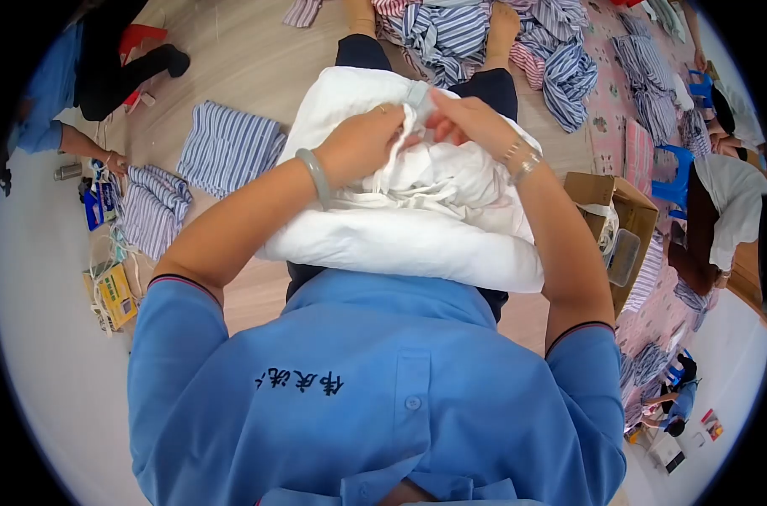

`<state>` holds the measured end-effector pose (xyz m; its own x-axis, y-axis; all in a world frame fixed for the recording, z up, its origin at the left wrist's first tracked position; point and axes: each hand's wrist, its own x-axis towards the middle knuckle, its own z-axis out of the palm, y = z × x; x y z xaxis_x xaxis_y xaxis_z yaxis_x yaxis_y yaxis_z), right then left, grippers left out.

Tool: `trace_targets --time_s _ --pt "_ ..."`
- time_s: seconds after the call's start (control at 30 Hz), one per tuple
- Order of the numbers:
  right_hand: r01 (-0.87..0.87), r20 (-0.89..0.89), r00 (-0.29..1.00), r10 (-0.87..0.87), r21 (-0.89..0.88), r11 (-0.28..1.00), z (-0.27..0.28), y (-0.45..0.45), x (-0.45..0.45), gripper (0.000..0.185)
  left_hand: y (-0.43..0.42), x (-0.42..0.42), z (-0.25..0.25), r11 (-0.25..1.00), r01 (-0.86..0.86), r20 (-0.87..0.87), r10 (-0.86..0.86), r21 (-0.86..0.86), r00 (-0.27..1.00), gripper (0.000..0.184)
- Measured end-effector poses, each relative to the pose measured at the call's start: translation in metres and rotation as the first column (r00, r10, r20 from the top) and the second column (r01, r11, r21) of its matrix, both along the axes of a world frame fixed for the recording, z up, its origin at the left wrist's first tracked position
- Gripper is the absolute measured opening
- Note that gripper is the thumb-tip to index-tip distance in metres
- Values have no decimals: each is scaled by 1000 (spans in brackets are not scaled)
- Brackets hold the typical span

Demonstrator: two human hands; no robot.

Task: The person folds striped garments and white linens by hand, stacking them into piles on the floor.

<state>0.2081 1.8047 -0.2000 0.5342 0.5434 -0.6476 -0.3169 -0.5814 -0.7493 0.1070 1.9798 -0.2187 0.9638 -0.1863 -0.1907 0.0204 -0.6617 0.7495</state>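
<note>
A bundle of white cloth (400, 244) lies across the lap, its outer part smooth and its middle crumpled, with narrow strips loose on top. My left hand (368, 142), with a bangle at the wrist, is closed and pinches a white cloth strip (394, 156). Close by on the right, my right hand (474, 126) is over the cloth with its fingers bent and smeared by motion; whether it grips anything cannot be made out. A small pale grey patch (418, 93) shows on the cloth between the two hands.
Folded striped cloth (230, 145) lies on the floor at left, beside another striped stack (153, 207) that a person's hand touches. Striped garments (451, 38) are heaped ahead. At right stand a cardboard box (640, 207) and a blue stool (672, 179), with other people beyond.
</note>
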Motion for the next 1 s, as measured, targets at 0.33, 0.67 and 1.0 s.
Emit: trace_targets --time_s 0.33,0.67,1.0 --pt "60 104 990 -93 281 958 6 -2 24 23 -2 -3 14 573 -330 -487 -140 -750 862 17" --pt "155 -146 988 -54 898 412 70 1 17 33 -47 28 49 688 690 -315 -619 225 719 25" --pt "241 -85 912 -400 902 357 114 -8 43 30 -41 16 70 730 574 766 -590 371 254 13"
